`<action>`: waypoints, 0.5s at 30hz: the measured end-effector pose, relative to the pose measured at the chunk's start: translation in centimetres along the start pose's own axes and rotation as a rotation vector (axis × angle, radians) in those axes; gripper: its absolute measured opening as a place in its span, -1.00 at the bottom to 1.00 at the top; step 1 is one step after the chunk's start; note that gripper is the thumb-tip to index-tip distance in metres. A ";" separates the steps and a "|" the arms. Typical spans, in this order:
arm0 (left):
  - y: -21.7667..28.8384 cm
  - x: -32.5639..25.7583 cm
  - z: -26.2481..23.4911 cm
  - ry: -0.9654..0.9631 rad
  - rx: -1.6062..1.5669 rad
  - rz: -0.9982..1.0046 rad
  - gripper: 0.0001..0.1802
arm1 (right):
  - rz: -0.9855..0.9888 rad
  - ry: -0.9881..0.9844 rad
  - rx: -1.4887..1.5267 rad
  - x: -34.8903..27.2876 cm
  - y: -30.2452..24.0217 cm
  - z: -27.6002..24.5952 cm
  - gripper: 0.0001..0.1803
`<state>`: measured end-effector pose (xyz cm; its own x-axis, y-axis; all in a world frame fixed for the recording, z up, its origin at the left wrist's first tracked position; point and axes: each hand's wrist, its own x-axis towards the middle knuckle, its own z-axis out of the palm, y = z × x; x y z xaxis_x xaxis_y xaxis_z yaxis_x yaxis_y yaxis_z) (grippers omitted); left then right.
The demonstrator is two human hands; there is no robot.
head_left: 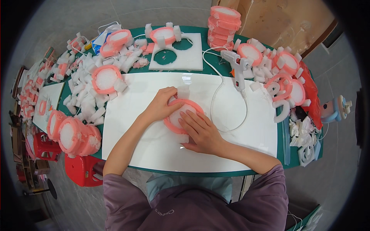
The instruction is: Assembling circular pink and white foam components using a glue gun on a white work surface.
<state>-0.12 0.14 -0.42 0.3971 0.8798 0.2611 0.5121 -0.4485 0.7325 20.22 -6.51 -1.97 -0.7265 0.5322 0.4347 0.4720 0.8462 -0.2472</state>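
Observation:
A round white foam disc with a pink foam rim (pixel 169 125) lies on the white board in front of me. My left hand (pixel 161 103) grips its upper left edge, thumb along the pink rim and fingers curled behind it. Close to those fingers, a white foam block (pixel 184 91) stands at the top of the rim. Laid across the right side of the disc is my right hand (pixel 203 134), its fingers stretched out over the white face. Another white foam block (pixel 182 138) sits at the lower rim, partly covered by the right hand.
A white glue gun (pixel 237 65) rests at the board's far right, its cord looping over the white board (pixel 246 146). White foam scraps (pixel 83 84) and pink-rimmed discs (pixel 106 79) crowd the left. Stacked discs (pixel 223 27) stand at the back; red stools (pixel 83 171) are left.

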 end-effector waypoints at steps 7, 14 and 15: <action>0.5 0.0 -0.3 -0.016 0.024 -0.032 -0.70 | -0.005 0.009 0.003 0.1 0.0 0.0 -0.21; 0.4 0.0 -0.2 0.002 0.025 -0.007 -0.70 | -0.004 0.009 0.002 0.0 0.0 -0.1 -0.21; 0.5 0.0 -0.2 -0.003 0.023 -0.018 -0.70 | -0.005 0.009 0.000 0.0 0.0 -0.1 -0.21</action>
<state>0.00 -0.02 0.07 0.3896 0.8875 0.2462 0.5364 -0.4360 0.7226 20.26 -6.47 -1.89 -0.7245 0.5277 0.4435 0.4683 0.8489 -0.2451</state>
